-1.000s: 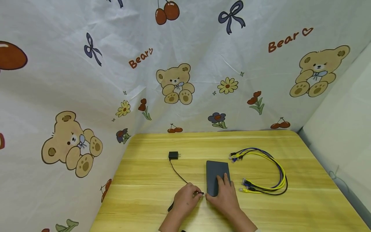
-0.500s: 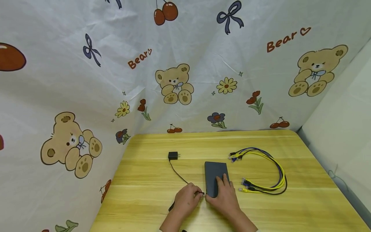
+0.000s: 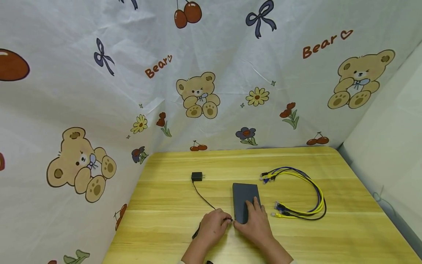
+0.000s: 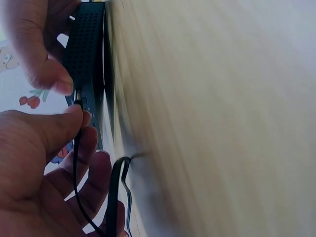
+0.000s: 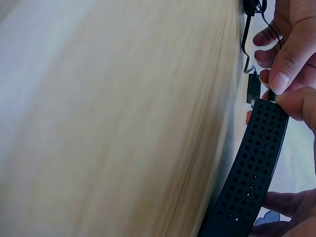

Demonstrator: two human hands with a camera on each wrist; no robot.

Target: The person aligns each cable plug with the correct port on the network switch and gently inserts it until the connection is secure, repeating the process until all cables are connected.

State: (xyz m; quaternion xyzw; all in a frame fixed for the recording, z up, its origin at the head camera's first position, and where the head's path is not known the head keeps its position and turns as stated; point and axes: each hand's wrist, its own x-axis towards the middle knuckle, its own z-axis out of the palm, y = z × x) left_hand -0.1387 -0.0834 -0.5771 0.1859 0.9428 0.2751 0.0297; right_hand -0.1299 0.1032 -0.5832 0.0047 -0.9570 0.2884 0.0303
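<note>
My right hand [image 3: 256, 224] grips a dark grey flat box [image 3: 243, 196] with a perforated side [image 5: 256, 153], its fingers across the top and the thumb at the near left corner. At that corner, my left hand [image 3: 212, 228] pinches the plug [image 4: 78, 102] of a thin black power cord [image 3: 203, 199] between thumb and finger. In the left wrist view the plug's bare metal barrel meets the box's end face beside the right thumb; how far in it sits cannot be told. The cord leads to a black power adapter [image 3: 196, 176] with prongs, lying farther back.
A loop of yellow, blue and black network cables [image 3: 320, 200] lies to the right of the box. All stands on a wooden table [image 3: 356, 234]. Behind it hangs a white cloth [image 3: 230, 66] printed with bears. A bundled bit of cord [image 3: 196, 233] lies by the left wrist.
The box has shifted very slightly left, closer to the plug. Both hands keep nearly the same place and hold.
</note>
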